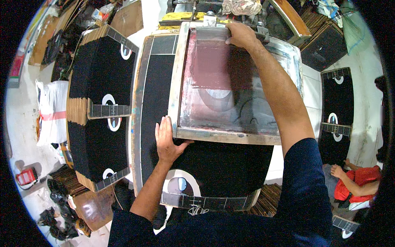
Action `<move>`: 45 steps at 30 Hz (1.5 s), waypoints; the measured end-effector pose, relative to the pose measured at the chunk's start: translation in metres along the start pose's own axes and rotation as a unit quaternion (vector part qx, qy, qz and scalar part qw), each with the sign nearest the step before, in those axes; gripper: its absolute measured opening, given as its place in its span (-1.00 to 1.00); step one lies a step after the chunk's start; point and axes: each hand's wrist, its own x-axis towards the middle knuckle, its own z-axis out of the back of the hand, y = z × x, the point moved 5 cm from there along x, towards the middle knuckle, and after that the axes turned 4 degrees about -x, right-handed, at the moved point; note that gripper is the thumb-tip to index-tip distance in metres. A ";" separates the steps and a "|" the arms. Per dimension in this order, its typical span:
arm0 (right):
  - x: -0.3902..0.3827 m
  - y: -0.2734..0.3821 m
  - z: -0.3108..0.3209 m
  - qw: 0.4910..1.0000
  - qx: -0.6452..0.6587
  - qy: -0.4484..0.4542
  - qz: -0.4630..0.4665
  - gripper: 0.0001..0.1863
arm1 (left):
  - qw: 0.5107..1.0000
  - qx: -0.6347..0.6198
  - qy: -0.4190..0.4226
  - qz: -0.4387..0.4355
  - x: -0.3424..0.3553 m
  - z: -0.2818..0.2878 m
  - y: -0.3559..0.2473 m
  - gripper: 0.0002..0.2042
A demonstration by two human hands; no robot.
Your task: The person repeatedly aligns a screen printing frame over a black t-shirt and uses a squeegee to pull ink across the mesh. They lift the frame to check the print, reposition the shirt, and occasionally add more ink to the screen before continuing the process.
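A wood-framed printing screen (224, 136) lies over a black board (230, 168) that bears a printed eye (181, 186) near its close edge. Through the grey mesh a pale eye shape shows, and a dull red area covers its far left part. My left hand (166, 144) is open at the screen's near left corner, fingers stretched along the wooden side and thumb spread under the near bar. At the far bar of the screen, my right hand (243, 36) is closed over the edge, with its thumb toward the mesh.
Tall stacks of black printed boards (103, 74) stand at the left, with more printed boards (335, 99) at the right. Metal clamps (262, 32) and a yellow bar (177, 17) sit beyond the screen. A person in red (362, 185) is at the lower right.
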 end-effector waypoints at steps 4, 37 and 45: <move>-0.048 0.021 0.024 0.998 0.014 -0.060 -0.008 -0.49 | 1.000 -0.002 0.005 0.005 -0.001 0.001 0.001 0.21; -0.123 0.068 0.004 0.995 0.036 -0.061 -0.070 -0.68 | 1.000 0.011 0.016 -0.007 0.001 0.000 0.002 0.09; -0.033 0.027 0.012 0.985 0.019 -0.154 -0.081 -0.57 | 1.000 0.012 0.007 -0.016 0.000 0.000 0.001 0.09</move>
